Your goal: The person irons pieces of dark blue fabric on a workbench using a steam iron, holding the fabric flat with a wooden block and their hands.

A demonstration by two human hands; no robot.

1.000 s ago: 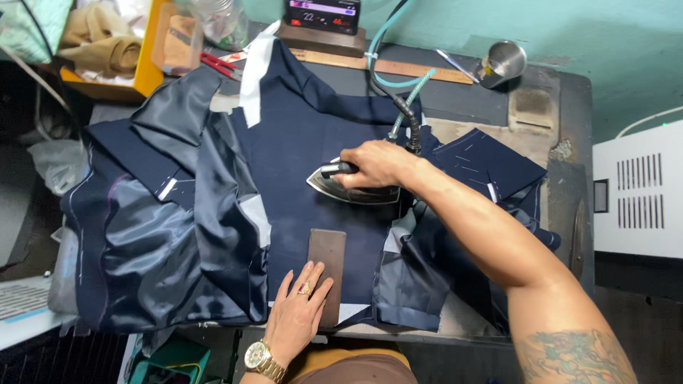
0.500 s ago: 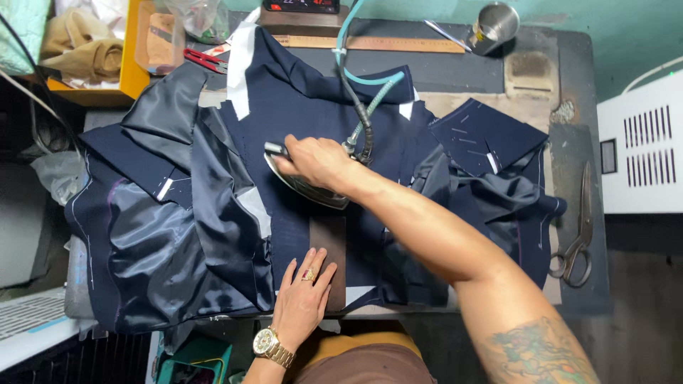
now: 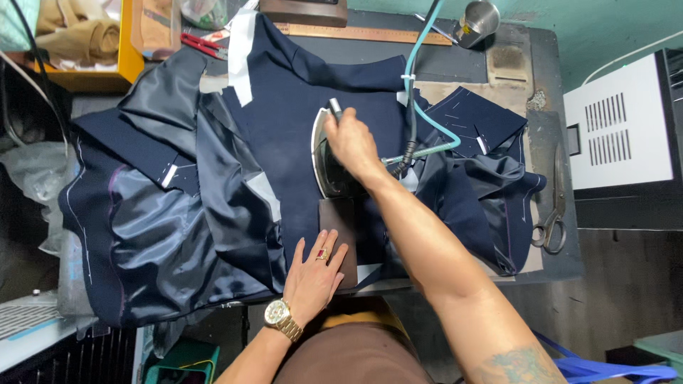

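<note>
The right hand [image 3: 353, 144] wraps its grip around the steam iron [image 3: 329, 158] on the navy jacket [image 3: 284, 135], while the left hand [image 3: 315, 276] lies spread flat on the brown block [image 3: 340, 231] near it.

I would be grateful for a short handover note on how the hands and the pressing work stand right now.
Right hand: gripping the handle of the steam iron, which sits on the navy jacket panel.
Left hand: flat on the front edge of the fabric, fingers touching the dark rectangular block just below the iron.
The jacket is spread lining-up to the left; scissors lie at the table's right edge, a wooden ruler at the back.
Done: the panel is laid out flat. Left: how much remains unpressed cannot be told.
</note>
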